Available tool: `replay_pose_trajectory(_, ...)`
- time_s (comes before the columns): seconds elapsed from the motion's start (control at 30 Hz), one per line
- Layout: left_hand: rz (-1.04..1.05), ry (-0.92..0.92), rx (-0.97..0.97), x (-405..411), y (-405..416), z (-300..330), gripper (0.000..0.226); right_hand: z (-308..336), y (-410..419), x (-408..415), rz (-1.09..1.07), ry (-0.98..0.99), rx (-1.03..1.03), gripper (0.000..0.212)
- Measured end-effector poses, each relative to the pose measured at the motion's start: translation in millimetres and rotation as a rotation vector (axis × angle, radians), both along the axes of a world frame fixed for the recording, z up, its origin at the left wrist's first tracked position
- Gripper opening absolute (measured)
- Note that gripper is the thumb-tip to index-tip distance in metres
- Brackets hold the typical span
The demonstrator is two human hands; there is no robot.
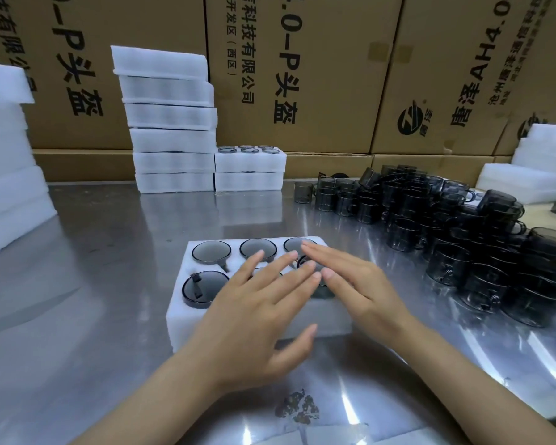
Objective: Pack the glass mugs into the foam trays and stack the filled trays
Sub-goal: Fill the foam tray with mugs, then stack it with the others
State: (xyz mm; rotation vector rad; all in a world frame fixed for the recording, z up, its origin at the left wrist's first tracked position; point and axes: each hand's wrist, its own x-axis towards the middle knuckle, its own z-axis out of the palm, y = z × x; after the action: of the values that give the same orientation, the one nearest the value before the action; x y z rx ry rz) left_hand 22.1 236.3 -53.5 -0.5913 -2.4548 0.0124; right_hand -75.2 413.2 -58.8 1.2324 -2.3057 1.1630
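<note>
While both hands (305,284) hover flat, holding nothing, the mug-filled foam tray (187,303) lies seemingly just beneath them.

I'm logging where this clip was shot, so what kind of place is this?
Most likely a packing station in a warehouse or small factory. A heap of loose smoked-glass mugs sits on a steel table, stacks of white foam trays stand behind, and printed shipping cartons line the back.
</note>
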Motion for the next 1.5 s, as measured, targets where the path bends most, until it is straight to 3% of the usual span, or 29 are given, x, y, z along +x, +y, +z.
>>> replay_pose_trajectory(0.27,0.062,-0.126,0.075,0.4,10.1,-9.2,0.059,-0.9,2.1,0.3,-0.078,-0.002,0.364,0.050)
replay_pose_trajectory(0.4,0.067,-0.146,0.068,3.0,9.4,-7.5,0.059,-2.2,-0.5,5.3,-0.105,-0.014,0.326,0.050)
replay_pose_trajectory(0.53,0.111,-0.195,0.086,11.5,7.1,-8.2,0.063,-5.5,-0.8,9.8,-0.167,-0.116,0.137,0.054)
replay_pose_trajectory(0.7,0.345,-0.145,0.567,31.0,-31.0,-12.3,0.067,-5.2,15.2,18.7,-0.330,-0.449,-0.072,0.067)
replay_pose_trajectory(0.8,0.568,-0.348,0.918,35.0,-62.4,-10.0,0.064,-6.9,16.9,28.4,-0.231,-0.588,-0.082,0.080)
replay_pose_trajectory(0.87,0.435,-0.573,1.146,32.2,-68.6,-9.2,0.049,-6.3,15.7,34.3,-0.210,-0.667,-0.085,0.080)
replay_pose_trajectory(0.9,0.352,-0.632,1.191,30.1,-68.4,-8.7,0.050,-5.4,14.4,37.5,-0.177,-0.743,-0.117,0.068)
replay_pose_trajectory(0.97,0.259,-0.596,1.283,23.9,-66.7,-11.9,0.062,-1.5,10.4,40.7,-0.064,-0.906,-0.194,0.049)
replay_pose_trajectory(1.1,0.064,-0.501,1.595,3.7,-59.4,-5.8,0.039,6.5,-4.0,25.6,0.048,-1.094,-0.514,0.060)
replay_pose_trajectory(1.27,-0.112,-0.355,1.900,-34.9,-46.6,-1.6,0.044,19.1,-53.2,-1.3,0.086,-1.272,-1.008,0.058)
replay_pose_trajectory(1.37,-0.099,-0.294,2.001,-58.0,-40.0,-6.4,0.049,20.7,-90.9,-17.5,0.089,-1.372,-0.900,0.053)
replay_pose_trajectory(1.5,-0.070,-0.270,1.975,-85.8,-52.5,-6.0,0.060,17.1,-119.5,-54.7,0.018,-1.438,-0.850,0.045)
